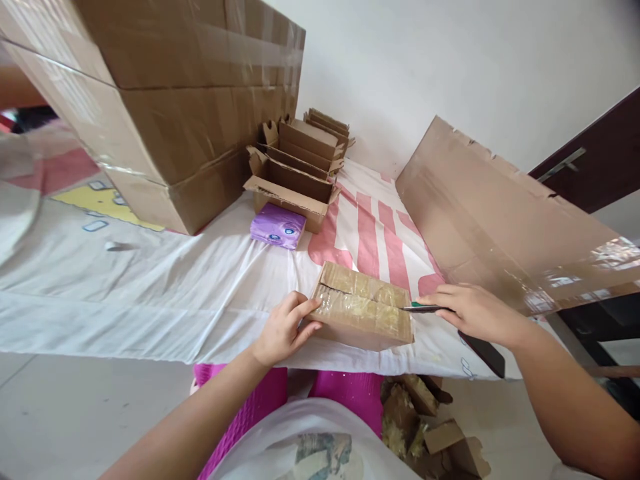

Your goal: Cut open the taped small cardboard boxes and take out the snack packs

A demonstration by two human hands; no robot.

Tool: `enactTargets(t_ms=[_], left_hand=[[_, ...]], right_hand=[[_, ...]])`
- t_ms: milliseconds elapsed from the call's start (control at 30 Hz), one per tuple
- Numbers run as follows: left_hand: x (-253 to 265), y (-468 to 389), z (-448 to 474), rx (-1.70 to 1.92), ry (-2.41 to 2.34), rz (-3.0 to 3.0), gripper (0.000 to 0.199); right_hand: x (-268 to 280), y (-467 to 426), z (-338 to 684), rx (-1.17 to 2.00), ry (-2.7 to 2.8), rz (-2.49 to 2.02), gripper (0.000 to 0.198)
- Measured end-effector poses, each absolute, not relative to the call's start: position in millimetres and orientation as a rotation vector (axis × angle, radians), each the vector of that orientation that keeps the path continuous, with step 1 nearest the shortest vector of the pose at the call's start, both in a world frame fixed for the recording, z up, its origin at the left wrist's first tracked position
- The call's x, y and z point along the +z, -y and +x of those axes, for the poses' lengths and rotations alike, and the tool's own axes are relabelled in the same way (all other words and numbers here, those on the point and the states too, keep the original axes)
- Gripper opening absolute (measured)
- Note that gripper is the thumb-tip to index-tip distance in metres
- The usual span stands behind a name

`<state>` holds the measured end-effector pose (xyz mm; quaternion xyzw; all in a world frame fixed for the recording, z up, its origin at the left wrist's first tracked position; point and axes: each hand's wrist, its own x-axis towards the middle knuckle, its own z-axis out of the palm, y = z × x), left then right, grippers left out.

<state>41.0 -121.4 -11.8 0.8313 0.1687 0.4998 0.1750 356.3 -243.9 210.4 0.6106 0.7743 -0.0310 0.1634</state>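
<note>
A small taped cardboard box point(367, 313) lies near the front edge of the cloth-covered table, its top seam partly split at the left. My left hand point(290, 327) grips its left end, thumb and fingers pressed to the side and top edge. In my right hand point(470, 310) is a slim knife point(425, 308), dark with a bit of green showing. Its tip touches the right end of the box at the taped seam; most of the handle is hidden by my fingers. A dark flat object point(483, 353) lies under my right wrist at the table edge.
Large cartons point(190, 120) stand at the left. Several opened small boxes point(295, 183) line up behind a purple packet point(278, 227). At the right leans a big cardboard panel point(500, 213). Torn boxes point(425, 427) lie on the floor. Another person's arm point(20, 87) shows at far left.
</note>
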Motion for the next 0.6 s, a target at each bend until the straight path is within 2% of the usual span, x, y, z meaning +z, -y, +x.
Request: enactTargets(t_ms=[267, 367, 433, 533, 600], left_hand=[[-11, 127, 43, 1.429, -0.625, 2.359, 0.062], [-8, 132, 43, 1.430, -0.646, 2.318, 0.059], [-6, 136, 43, 1.480, -0.637, 2.287, 0.055], [-7, 141, 44, 1.565, -0.657, 2.237, 0.058], [-8, 145, 47, 1.576, -0.685, 2.214, 0.061]], right_hand=[[208, 270, 387, -0.441, -2.400, 2.043, 0.035], [194, 283, 405, -0.651, -2.400, 2.198, 0.036], [177, 291, 416, -0.785, -2.354, 2.388, 0.039], [133, 297, 427, -0.942, -2.246, 2.779, 0.045], [94, 295, 427, -0.909, -2.127, 2.978, 0.046]])
